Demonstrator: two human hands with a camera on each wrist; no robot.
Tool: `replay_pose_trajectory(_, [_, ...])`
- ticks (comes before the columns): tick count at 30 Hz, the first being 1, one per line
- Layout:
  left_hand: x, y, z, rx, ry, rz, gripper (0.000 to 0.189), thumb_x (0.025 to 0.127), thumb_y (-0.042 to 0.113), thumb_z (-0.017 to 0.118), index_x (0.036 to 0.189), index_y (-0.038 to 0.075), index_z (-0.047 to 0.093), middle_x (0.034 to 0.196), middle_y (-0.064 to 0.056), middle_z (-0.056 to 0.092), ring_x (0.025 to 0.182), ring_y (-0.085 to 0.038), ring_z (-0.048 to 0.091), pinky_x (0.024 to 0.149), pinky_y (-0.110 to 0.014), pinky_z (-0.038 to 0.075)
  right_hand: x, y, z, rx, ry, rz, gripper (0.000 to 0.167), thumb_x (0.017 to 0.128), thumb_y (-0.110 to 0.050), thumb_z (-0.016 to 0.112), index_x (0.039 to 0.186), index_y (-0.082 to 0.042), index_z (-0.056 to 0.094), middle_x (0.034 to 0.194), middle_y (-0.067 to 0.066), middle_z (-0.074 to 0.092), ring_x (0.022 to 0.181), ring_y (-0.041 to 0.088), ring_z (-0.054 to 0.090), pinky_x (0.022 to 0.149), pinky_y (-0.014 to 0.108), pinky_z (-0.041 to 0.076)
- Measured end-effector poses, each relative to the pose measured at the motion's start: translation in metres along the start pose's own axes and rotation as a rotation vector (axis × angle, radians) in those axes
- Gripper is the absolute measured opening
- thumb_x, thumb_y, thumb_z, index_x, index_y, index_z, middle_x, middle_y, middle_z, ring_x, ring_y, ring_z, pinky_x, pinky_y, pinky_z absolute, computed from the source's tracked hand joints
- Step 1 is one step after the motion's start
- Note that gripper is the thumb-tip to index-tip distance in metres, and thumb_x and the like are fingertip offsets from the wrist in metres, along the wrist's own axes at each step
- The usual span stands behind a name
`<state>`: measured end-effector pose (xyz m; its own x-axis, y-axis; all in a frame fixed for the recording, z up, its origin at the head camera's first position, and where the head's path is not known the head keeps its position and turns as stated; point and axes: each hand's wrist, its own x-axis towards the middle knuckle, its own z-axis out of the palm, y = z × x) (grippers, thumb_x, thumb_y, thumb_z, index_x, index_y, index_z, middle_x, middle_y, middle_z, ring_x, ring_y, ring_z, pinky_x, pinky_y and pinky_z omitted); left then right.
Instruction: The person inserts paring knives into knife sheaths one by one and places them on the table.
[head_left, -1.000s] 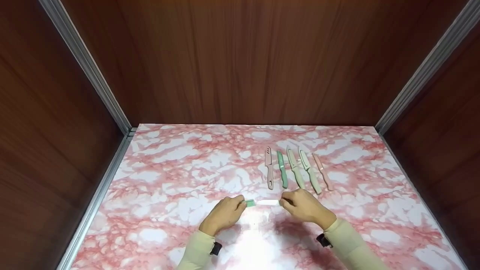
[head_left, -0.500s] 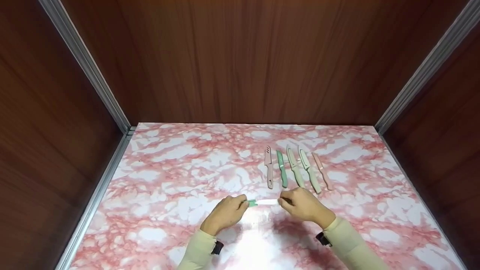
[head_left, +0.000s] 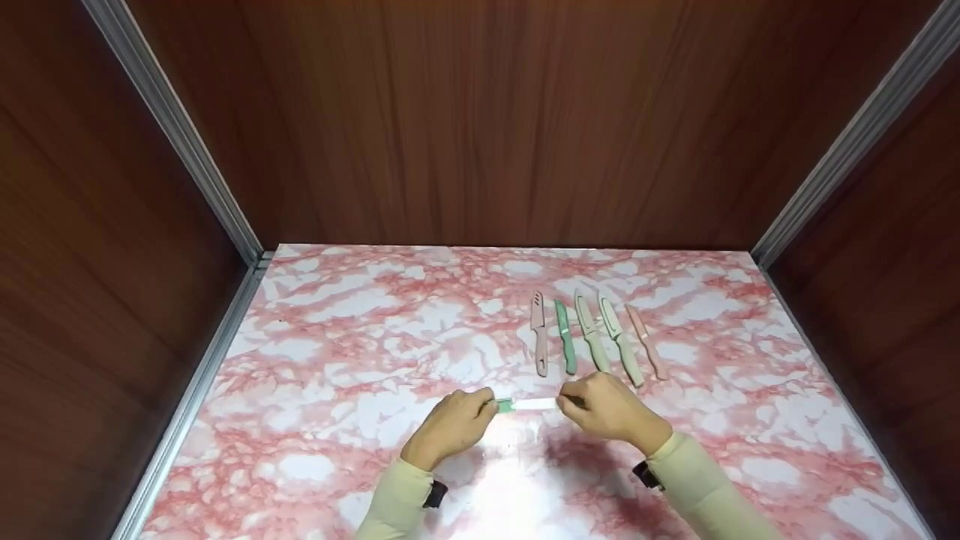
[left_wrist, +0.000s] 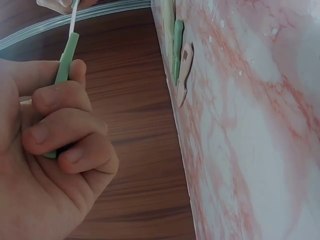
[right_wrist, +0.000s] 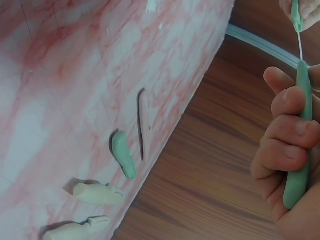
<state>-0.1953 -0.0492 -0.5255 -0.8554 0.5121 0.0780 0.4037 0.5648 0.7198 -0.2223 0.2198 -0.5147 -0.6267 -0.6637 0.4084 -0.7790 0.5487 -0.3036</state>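
My left hand (head_left: 454,424) grips a green knife sheath (left_wrist: 66,60), its fingers curled round it. In my right hand (head_left: 607,409) is the green handle (right_wrist: 298,185) of a small knife whose white blade (head_left: 536,403) points left. The blade's tip is right at the sheath's mouth, the two roughly in line above the tabletop. Fingers cover much of the sheath, and in the head view the knife's handle is mostly hidden by the right hand.
Beyond the right hand several sheathed knives lie side by side: a pink one with holes (head_left: 540,341), a green one (head_left: 567,341), pale green ones (head_left: 621,341) and a slim pink one (head_left: 647,345). Brown wood-grain panels (head_left: 480,127) enclose the marbled table (head_left: 360,322).
My left hand has moved slightly right with the sheath, closing the small gap to the blade's tip. The right hand has barely moved, and the row of knives stays put.
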Motion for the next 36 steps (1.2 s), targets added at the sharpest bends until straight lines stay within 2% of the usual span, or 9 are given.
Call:
replay_pose_trajectory(6, [0.0008, 0.0018, -0.0009, 0.045, 0.019, 0.020, 0.028, 0.100, 0.020, 0.042, 0.073, 0.018, 0.046, 0.056, 0.010, 0.032, 0.046, -0.003, 0.028, 0.046, -0.020, 0.027, 0.0026, 0.0002, -0.0034, 0.022, 0.018, -0.057, 0.035, 0.082, -0.004, 0.057, 0.057, -0.024, 0.043, 0.054, -0.016, 0.027, 0.049, -0.004, 0.024, 0.047, 0.015, 0.028])
replay_pose_trajectory(10, [0.0013, 0.0013, -0.0014, 0.063, 0.029, 0.035, 0.027, 0.100, 0.019, 0.044, 0.073, 0.018, 0.047, 0.056, 0.010, 0.032, 0.046, -0.003, 0.029, 0.046, -0.021, 0.027, 0.0032, -0.0001, -0.0036, 0.030, -0.001, -0.050, 0.035, 0.083, -0.005, 0.057, 0.057, -0.023, 0.042, 0.054, -0.016, 0.029, 0.049, -0.004, 0.025, 0.047, 0.015, 0.027])
replay_pose_trajectory(18, [0.0016, 0.0007, 0.0009, 0.025, 0.014, 0.032, 0.027, 0.100, 0.019, 0.043, 0.073, 0.018, 0.047, 0.056, 0.010, 0.032, 0.046, -0.003, 0.029, 0.046, -0.020, 0.027, 0.0008, 0.0005, -0.0023, 0.033, -0.011, -0.005, 0.036, 0.084, -0.006, 0.059, 0.057, -0.024, 0.045, 0.053, -0.017, 0.030, 0.048, -0.004, 0.026, 0.047, 0.016, 0.030])
replay_pose_trajectory(23, [0.0018, -0.0012, 0.0025, 0.007, 0.015, 0.032, 0.027, 0.100, 0.019, 0.043, 0.073, 0.018, 0.048, 0.055, 0.010, 0.032, 0.045, -0.003, 0.028, 0.046, -0.020, 0.027, -0.0001, 0.0018, -0.0024, 0.038, -0.015, -0.017, 0.038, 0.086, -0.006, 0.058, 0.057, -0.024, 0.043, 0.053, -0.017, 0.028, 0.048, -0.005, 0.025, 0.047, 0.016, 0.029])
replay_pose_trajectory(27, [0.0022, -0.0018, 0.0033, -0.016, 0.016, 0.055, 0.028, 0.101, 0.018, 0.043, 0.073, 0.016, 0.047, 0.055, 0.010, 0.031, 0.045, -0.001, 0.026, 0.045, -0.020, 0.026, -0.0002, 0.0025, -0.0041, 0.024, 0.007, -0.037, 0.038, 0.085, -0.006, 0.058, 0.056, -0.024, 0.041, 0.054, -0.017, 0.026, 0.049, -0.004, 0.022, 0.046, 0.015, 0.025])
replay_pose_trajectory(32, [0.0020, -0.0020, 0.0030, 0.011, 0.031, 0.066, 0.028, 0.100, 0.018, 0.043, 0.073, 0.016, 0.047, 0.056, 0.011, 0.030, 0.046, -0.001, 0.025, 0.046, -0.019, 0.025, -0.0010, 0.0028, -0.0051, 0.007, 0.006, -0.053, 0.039, 0.084, -0.006, 0.059, 0.056, -0.024, 0.039, 0.054, -0.017, 0.026, 0.049, -0.004, 0.021, 0.045, 0.014, 0.021])
replay_pose_trajectory(36, [0.0025, -0.0015, 0.0032, 0.016, 0.028, 0.066, 0.029, 0.101, 0.018, 0.043, 0.072, 0.016, 0.045, 0.055, 0.010, 0.029, 0.045, -0.002, 0.025, 0.046, -0.019, 0.025, -0.0020, 0.0024, -0.0049, 0.025, -0.016, -0.036, 0.038, 0.085, -0.006, 0.058, 0.057, -0.024, 0.039, 0.054, -0.017, 0.025, 0.049, -0.004, 0.021, 0.046, 0.014, 0.021])
